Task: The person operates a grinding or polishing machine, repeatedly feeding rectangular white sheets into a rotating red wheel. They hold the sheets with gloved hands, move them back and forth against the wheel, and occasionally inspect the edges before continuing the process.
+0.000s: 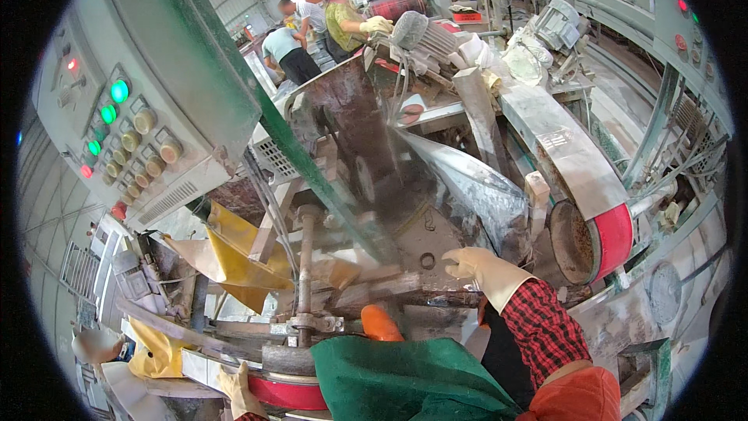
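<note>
My right hand (477, 265), in a cream rubber glove, reaches forward over a dusty grey surface. Its fingers stretch out to the left, apart, and I see nothing held in them. A small dark ring (427, 261) lies just beyond the fingertips. To the right of that hand a wide red belt (614, 240) runs round a drum under a white guard. My left hand (240, 391), gloved alike, is low at the left beside another red belt (288, 394). Its fingers are apart at the end of a white panel (201, 368); whether they press on it I cannot tell.
A control cabinet (156, 54) with lit buttons hangs at the upper left. An upright metal shaft (306, 265) and yellow sheets (234, 253) stand ahead. My green apron (405, 378) covers the lower middle. Several people work farther off, one in a yellow-green shirt (343, 25).
</note>
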`<action>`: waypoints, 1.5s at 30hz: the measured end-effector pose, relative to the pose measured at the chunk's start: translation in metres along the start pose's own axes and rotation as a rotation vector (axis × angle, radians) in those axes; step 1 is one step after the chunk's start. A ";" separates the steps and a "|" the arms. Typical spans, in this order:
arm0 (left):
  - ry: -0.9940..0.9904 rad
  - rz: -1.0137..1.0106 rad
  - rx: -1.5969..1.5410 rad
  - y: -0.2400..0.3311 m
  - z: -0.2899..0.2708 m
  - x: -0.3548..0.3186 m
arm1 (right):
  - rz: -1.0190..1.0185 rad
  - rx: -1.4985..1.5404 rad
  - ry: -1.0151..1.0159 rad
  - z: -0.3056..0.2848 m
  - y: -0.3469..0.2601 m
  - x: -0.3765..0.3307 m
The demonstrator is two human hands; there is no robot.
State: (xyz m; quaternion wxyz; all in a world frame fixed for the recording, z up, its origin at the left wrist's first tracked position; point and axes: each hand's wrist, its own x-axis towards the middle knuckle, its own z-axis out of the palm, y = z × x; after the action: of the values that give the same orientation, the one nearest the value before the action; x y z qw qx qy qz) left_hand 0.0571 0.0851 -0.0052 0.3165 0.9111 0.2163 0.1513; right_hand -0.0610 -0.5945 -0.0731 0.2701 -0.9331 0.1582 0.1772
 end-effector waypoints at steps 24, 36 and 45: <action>-1.144 0.306 -0.489 0.328 0.057 -0.119 | -0.405 1.449 -0.090 0.012 -0.071 -0.008; -1.099 1.342 -0.135 0.385 0.228 -0.249 | -0.286 1.648 0.458 -0.001 -0.057 0.000; -1.478 -0.012 -0.583 0.364 0.247 -0.202 | -0.451 1.555 0.437 -0.012 -0.071 -0.011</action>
State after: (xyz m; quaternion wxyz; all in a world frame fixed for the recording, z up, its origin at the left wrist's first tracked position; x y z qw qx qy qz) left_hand 0.0942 -0.3971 0.0142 0.6048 0.6546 -0.0932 -0.4438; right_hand -0.0397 -0.5418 -0.0268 0.8287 -0.5036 0.0938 -0.2254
